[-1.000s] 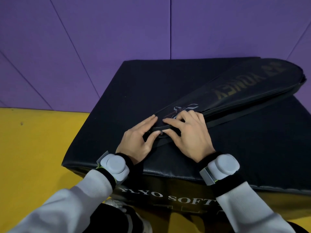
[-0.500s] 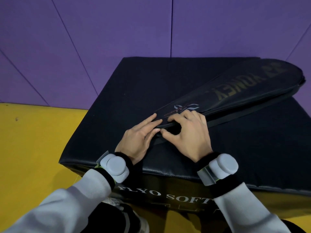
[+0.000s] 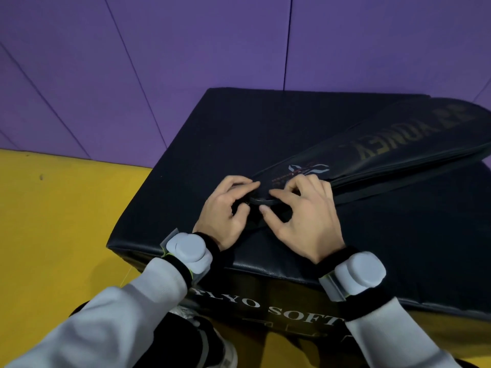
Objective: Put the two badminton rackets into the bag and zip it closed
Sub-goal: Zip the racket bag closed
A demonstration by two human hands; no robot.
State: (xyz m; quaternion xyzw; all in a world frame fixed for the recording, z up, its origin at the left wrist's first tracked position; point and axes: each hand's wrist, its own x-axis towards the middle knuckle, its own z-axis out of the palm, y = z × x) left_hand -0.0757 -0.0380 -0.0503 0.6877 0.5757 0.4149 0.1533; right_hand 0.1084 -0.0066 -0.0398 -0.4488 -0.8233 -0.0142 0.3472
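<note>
A long black racket bag [image 3: 372,155] lies flat on top of a black padded block [image 3: 265,134], running from the middle of the block out to the far right, where its wide end passes out of view. Gold lettering shows on the wide part, and a small pale emblem [image 3: 309,168] sits near the narrow end. The rackets themselves cannot be seen.

Both hands meet at the bag's narrow near end, one on each side of it. The left hand [image 3: 225,211] comes in from the left, fingers curled, with forefinger and thumb closed on the bag's tip. The right hand [image 3: 303,216] comes in from the right, its fingers bent over the top of the bag and its thumb below the edge, pinching the fabric there. The fingertips of the two hands are nearly touching. The zip pull is too small and dark to make out.

Each wrist carries a grey puck-shaped device [image 3: 190,248] on a black band, above pale grey sleeves [image 3: 119,328]. The block's near face bears white letters. It stands on a yellow floor [image 3: 66,221], with purple padded wall panels [image 3: 186,49] behind. A shoe [image 3: 225,351] shows at the bottom.
</note>
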